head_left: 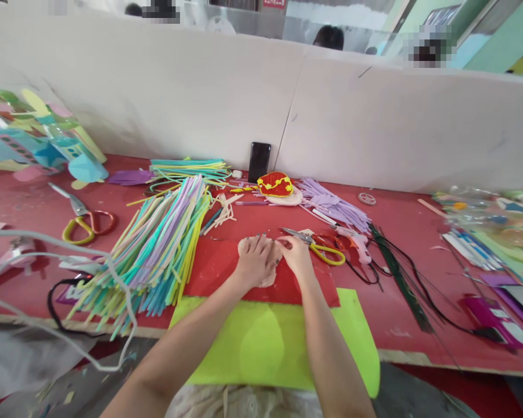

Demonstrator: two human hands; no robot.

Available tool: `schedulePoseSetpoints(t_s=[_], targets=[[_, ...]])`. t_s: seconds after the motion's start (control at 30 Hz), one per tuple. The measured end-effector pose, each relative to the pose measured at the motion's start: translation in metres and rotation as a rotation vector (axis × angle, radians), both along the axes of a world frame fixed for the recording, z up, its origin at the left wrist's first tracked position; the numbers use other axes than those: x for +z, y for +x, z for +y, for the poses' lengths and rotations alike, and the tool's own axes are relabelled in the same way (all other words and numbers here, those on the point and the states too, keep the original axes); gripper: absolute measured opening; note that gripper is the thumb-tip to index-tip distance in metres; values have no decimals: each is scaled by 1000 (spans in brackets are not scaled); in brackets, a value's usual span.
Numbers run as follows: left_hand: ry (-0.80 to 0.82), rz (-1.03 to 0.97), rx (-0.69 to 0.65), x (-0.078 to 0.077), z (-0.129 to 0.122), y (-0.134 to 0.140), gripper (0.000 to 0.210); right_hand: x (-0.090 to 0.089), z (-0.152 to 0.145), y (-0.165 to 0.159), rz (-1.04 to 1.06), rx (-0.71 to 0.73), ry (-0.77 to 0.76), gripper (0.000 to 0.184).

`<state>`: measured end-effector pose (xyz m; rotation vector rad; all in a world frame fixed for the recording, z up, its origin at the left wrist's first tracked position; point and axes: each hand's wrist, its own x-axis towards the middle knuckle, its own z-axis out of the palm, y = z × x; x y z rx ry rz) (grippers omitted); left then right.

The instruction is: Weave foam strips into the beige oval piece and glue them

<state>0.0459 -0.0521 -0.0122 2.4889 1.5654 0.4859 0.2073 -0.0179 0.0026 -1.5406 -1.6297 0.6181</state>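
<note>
My left hand point(255, 261) lies flat with fingers stretched out, pressing on a beige rounded cutout point(268, 280). This cutout rests on a red sheet point(218, 273), and the hand covers much of it. At its upper right edge my right hand point(295, 253) is closed in a pinch; what its fingertips hold is too small to make out. Just beyond the right hand lie scissors point(326, 253) with yellow and orange handles. Under the red sheet a lime-green sheet point(261, 342) hangs over the table's front edge.
Pastel pipe cleaners point(157, 244) are piled left, near other scissors point(81, 217). A black phone point(260, 161) leans on the white partition point(178, 98) behind a red-and-yellow craft piece point(275, 184). On the right are a pink glue gun point(355, 244), cables, and a magenta box point(497, 322).
</note>
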Motion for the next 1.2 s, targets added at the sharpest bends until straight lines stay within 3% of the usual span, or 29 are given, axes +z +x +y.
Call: schedulePoseSetpoints(t_s=[0.13,0.27,0.33,0.43,0.53,0.6,0.7,0.77,0.83,1.0,1.1,1.2], targets=[[-27,-63,22,-1,0,0,58,3,-3,-8,-34,-37,46,31],[-72,-150,38,5,4,2,57,-2,-5,-19,-84,67,-10,26],[-69,-164,58,15,7,0,53,-5,-6,-22,-114,85,-28,26],[-2,-187,129,44,9,-21,49,-6,-7,-22,-144,84,-50,27],[255,-190,417,74,2,-65,47,-6,-7,-20,-151,85,-64,27],[327,-145,623,86,-6,-102,48,-6,-7,-20,-150,87,-61,26],[271,-39,885,86,-19,-149,59,-5,-9,-21,-141,90,-47,22],[141,13,974,81,-27,-166,67,-3,-11,-22,-129,84,-34,21],[71,53,971,78,-35,-168,66,2,-13,-25,-111,64,-15,22],[141,153,809,80,-58,-137,58,22,-22,-50,-30,40,44,27],[144,219,716,81,-67,-123,54,29,-29,-75,49,149,21,24],[100,262,708,80,-69,-122,57,29,-36,-96,155,274,-38,22]])
